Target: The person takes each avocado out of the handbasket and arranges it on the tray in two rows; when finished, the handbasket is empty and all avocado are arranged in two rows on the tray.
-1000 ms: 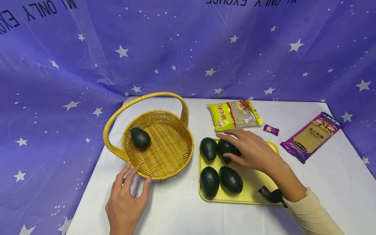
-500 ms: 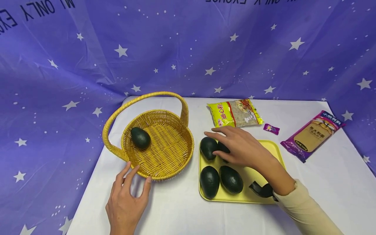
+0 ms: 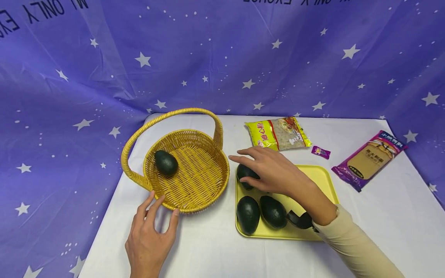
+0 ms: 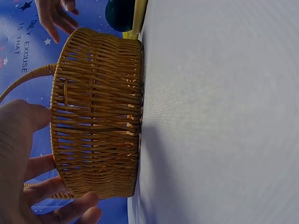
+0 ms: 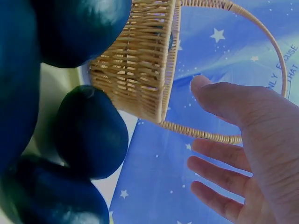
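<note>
The wicker basket (image 3: 194, 181) stands on the left part of the table, with one dark green avocado (image 3: 166, 163) inside. My left hand (image 3: 149, 231) rests its spread fingertips and thumb on the basket's near rim, without gripping it. To the right, several avocados (image 3: 248, 215) lie on a yellow tray (image 3: 313, 235). My right hand (image 3: 274, 172) hovers above the tray's far left part, fingers apart, with nothing between them. It partly covers one avocado (image 3: 245, 173) in the head view. In the right wrist view an avocado (image 5: 91, 133) sits below the fingers, apart from them.
Behind the tray lie a yellow pasta packet (image 3: 278, 134) and a small purple packet (image 3: 321, 152). A long purple noodle packet (image 3: 370, 160) lies at the right. The tall basket handle (image 3: 191, 111) arches over the basket. A blue star-patterned cloth (image 3: 208, 58) backs the white table.
My right hand has moved left across the tray, from over the second far avocado toward the leftmost one. The left hand, the basket and the visible avocados have stayed put.
</note>
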Available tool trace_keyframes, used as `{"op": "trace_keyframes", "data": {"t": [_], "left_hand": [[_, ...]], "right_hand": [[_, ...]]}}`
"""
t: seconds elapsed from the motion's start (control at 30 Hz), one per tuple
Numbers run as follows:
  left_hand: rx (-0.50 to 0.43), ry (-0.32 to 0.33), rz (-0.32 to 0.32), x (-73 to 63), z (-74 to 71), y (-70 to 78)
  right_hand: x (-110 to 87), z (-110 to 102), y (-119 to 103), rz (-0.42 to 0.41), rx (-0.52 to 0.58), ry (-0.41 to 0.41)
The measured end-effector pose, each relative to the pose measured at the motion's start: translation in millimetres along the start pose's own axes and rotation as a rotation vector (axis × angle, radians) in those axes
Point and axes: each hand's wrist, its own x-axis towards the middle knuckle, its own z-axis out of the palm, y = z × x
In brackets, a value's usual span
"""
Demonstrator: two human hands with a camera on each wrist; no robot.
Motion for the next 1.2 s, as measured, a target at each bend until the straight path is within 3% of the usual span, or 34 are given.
{"op": "trace_keyframes", "data": {"t": [0.67,1.0,1.2], "left_hand": [[0.008,-0.01,0.01,1.2,2.2,2.1],[0.007,0.001,0.003,-0.5,0.1,1.3],[0.008,0.0,0.007,0.0,-0.1,1.6]], "right_hand": [[36.1,3,-14,-0.071,-0.027,-0.034],[56.3,12,-21,-0.098,0.035,-0.07],[68.0,16,-28,-0.127,-0.012,-0.095]]}}
